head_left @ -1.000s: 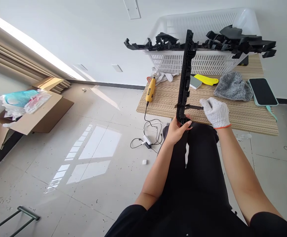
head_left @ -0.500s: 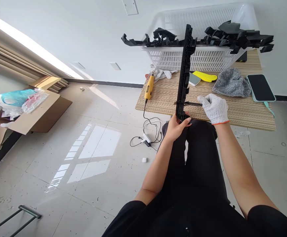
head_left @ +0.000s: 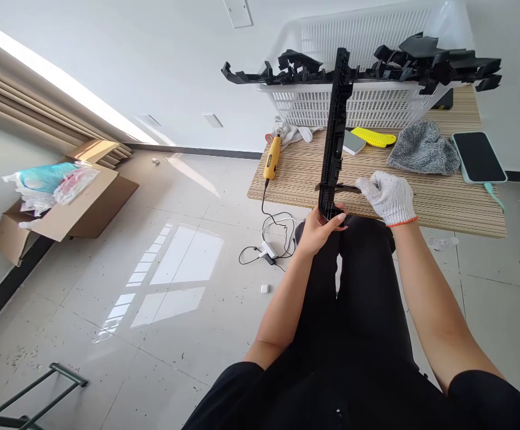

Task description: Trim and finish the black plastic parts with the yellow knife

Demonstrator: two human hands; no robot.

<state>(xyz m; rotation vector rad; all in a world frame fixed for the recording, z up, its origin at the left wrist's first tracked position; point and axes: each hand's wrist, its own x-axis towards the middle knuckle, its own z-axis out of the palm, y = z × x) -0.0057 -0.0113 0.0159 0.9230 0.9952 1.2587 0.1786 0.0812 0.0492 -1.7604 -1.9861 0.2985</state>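
Far left, on the floor [head_left: 174, 197]: an open cardboard box [head_left: 76, 206] holding plastic-wrapped packets. Nearer the worktop [head_left: 443, 203], also on the floor: a white power adapter [head_left: 268, 254] with looped black cable. At the worktop's left edge lies a yellow rotary tool [head_left: 272, 160], its cord dropping over that edge.

Centre: my left hand [head_left: 320, 230], bare, is closed around the lower end of a long black plastic strip [head_left: 334, 143], just off the worktop's near edge and above my lap. The strip stands nearly upright, tilted slightly right, and its upper end shows in front of the white basket [head_left: 367, 104].

Right of centre: my right hand [head_left: 387, 197], in a white knit glove, is clenched around the handle of a thin dark tool [head_left: 338, 187]. The tool lies level and its tip crosses the strip just above my left hand.

At the far edge, the basket carries more black plastic parts [head_left: 439, 63] across its rim. In front of it lie a yellow comb-like scraper [head_left: 374, 137] and a grey cloth [head_left: 423, 149]. At the right edge lies a phone [head_left: 479, 156], face up and dark, with a cable plugged in.
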